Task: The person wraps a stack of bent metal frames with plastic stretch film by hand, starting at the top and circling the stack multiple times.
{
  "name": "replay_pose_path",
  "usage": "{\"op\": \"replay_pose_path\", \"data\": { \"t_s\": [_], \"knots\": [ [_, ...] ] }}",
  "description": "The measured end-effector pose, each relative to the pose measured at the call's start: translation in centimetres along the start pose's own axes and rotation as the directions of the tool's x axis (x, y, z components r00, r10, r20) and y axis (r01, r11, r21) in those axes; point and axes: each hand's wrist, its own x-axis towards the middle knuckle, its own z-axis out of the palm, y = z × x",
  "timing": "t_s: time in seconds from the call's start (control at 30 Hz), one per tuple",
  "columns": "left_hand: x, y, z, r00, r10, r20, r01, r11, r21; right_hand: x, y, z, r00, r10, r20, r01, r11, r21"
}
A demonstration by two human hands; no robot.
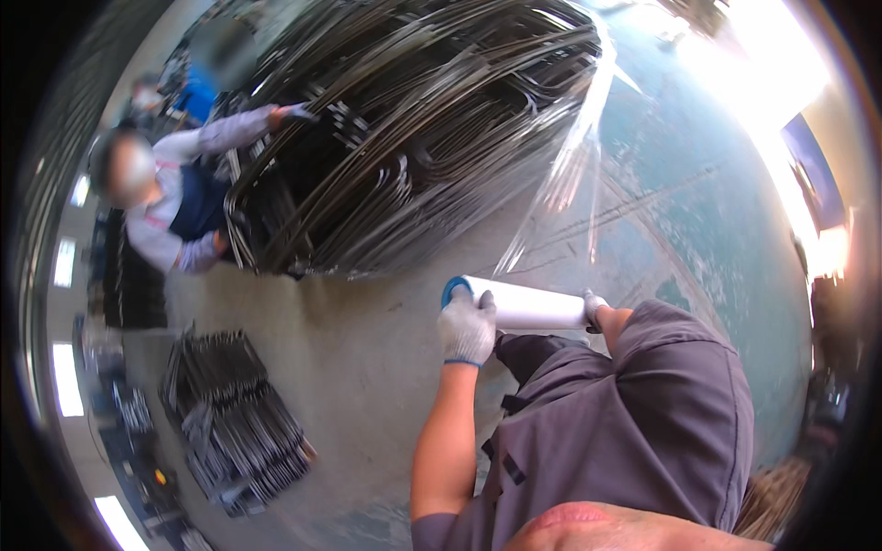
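Note:
A white roll of stretch film (533, 304) with a blue end ring lies across the front of my body, held at both ends. My left hand (469, 328), in a pale knit glove, grips the roll's left end beside the ring. At the opposite end, my right hand (595, 309) is closed round the tip, partly hidden by the roll. From the roll a sheet of clear film (574, 170) stretches up and away to a large stack of bent dark metal frames (395, 138). Film covers the stack's near side.
A co-worker (175, 202) stands at the stack's left end with both hands on the frames. A smaller pile of folded dark metal frames (241, 418) sits on the concrete floor (358, 367) at the lower left. Bright light enters at the upper right.

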Motion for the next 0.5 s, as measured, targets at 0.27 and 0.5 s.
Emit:
{"op": "replay_pose_path", "data": {
  "t_s": [0.27,0.5],
  "knots": [
    [7.3,-6.4,-8.4,0.995,0.038,0.088,-0.043,0.997,0.06,-5.1,-4.2,12.4,1.0,-0.015,-0.026,0.017,0.997,0.081],
    [8.0,-12.8,-17.4,0.975,0.129,0.183,-0.149,0.984,0.1,-12.2,-2.7,23.3,1.0,-0.01,0.027,0.003,0.967,0.256]
  ]
}}
